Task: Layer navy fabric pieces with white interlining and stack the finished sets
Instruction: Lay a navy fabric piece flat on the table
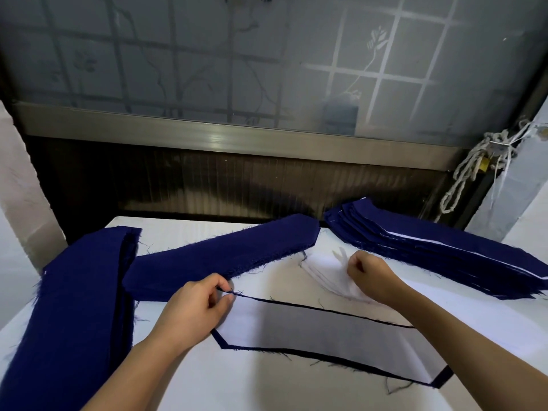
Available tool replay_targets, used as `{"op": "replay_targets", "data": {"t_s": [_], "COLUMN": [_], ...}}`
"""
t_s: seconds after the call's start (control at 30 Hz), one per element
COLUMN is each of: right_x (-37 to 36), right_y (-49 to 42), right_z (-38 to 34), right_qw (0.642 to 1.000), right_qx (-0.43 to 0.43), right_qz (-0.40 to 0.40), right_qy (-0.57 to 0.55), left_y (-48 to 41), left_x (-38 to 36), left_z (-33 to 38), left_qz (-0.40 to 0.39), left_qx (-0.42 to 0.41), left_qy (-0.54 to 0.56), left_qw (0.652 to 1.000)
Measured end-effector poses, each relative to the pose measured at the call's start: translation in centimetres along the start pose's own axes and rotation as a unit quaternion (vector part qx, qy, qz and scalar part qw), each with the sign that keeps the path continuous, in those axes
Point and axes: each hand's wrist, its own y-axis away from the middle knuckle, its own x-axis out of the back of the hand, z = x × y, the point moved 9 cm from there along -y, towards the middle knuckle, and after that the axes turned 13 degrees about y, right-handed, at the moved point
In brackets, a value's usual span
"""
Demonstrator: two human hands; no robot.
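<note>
While the head camera looks down on a white worktop (207, 381), the left hand (195, 307) pinches the far left corner of a set (311, 327) lying nearest the person. The set is a white interlining sheet laid over a navy piece, with only a thin navy border (284, 350) showing around it. Thumb and forefinger are pressed together on that corner, and the other fingers are loosely curled. The right hand (370, 275) rests on a small interlining pile (326, 277) just beyond the set. Its fingers are curled in and seem to pinch the top sheet, though the grip itself is hidden. Behind the left hand lies a navy stack (222, 250) of unlined pieces, and a folded navy bundle (80, 307) drapes over the worktop's left side. At far right sits the finished stack (430, 253), with white edges peeking between navy layers. The step in hand looks like squaring up or lifting the completed set. The next move likely calls for carrying it flat to the finished stack without the two layers sliding apart, then drawing a fresh navy piece.
</note>
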Motion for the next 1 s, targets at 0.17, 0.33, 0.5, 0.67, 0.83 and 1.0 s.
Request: {"op": "replay_targets", "data": {"t_s": [0.17,0.33,0.5,0.67,0.83,1.0], "right_x": [1.0,0.9,-4.2,-6.0,-5.5,-3.6], "right_y": [2.2,5.5,9.1,9.8,8.3,8.0], "right_z": [-3.9,-11.4,-18.3,-19.4,-17.2,-12.7], "right_qw": [0.998,0.990,0.961,0.959,0.964,0.975], "right_qx": [0.046,0.129,0.233,0.237,0.248,0.215], "right_qz": [-0.031,0.010,0.011,0.065,0.044,0.031], "right_qy": [0.016,0.061,0.146,0.142,0.081,0.042], "left_y": [-0.1,0.2,0.5,0.2,0.0,0.1], "left_x": [0.2,-1.2,-2.5,-2.8,-1.8,-0.3], "left_z": [0.7,0.9,0.3,-0.1,1.3,1.2], "left_qz": [0.000,-0.057,-0.106,-0.105,-0.073,-0.017], "left_qx": [-0.017,0.006,0.060,0.032,-0.018,-0.009], "left_qy": [0.058,0.176,0.249,0.129,0.155,0.154], "left_qw": [0.998,0.983,0.961,0.986,0.985,0.988]}}
